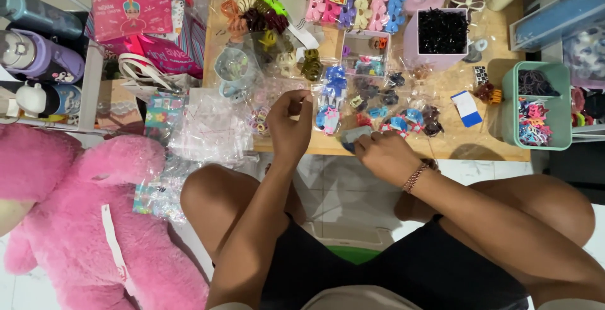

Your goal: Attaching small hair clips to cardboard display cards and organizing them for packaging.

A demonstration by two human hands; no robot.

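your left hand (291, 124) hovers above the near edge of the wooden worktop (454, 83), fingers curled in narrow with the tips pinched together at the top; whether anything sits in that pinch you cannot tell. your right hand (383, 154) lies at 4 o'clock from it, knuckles up, a beaded bracelet (415, 176) on the wrist, its fingers closed on a small grey-blue packet (354, 136) that rests on the worktop's front edge. the packet sits between your two hands, just beside the right one's fingertips.

at 12 o'clock from the packet a scatter of small hair clips in clear bags (378, 105) covers the worktop. further up at 1 o'clock stands a lilac box of black hair ties (442, 33). at 3 o'clock, near the right edge, a green tray (554, 70) holds dark bands and coloured clips in two compartments, and a blue-and-white card (467, 108) lies between it and the clips. at 9 o'clock from your left hand a pile of empty clear bags (208, 127) hangs over the worktop's left end. a pink plush toy (94, 222) fills the floor at 8 o'clock. your bare knees frame the lower view.
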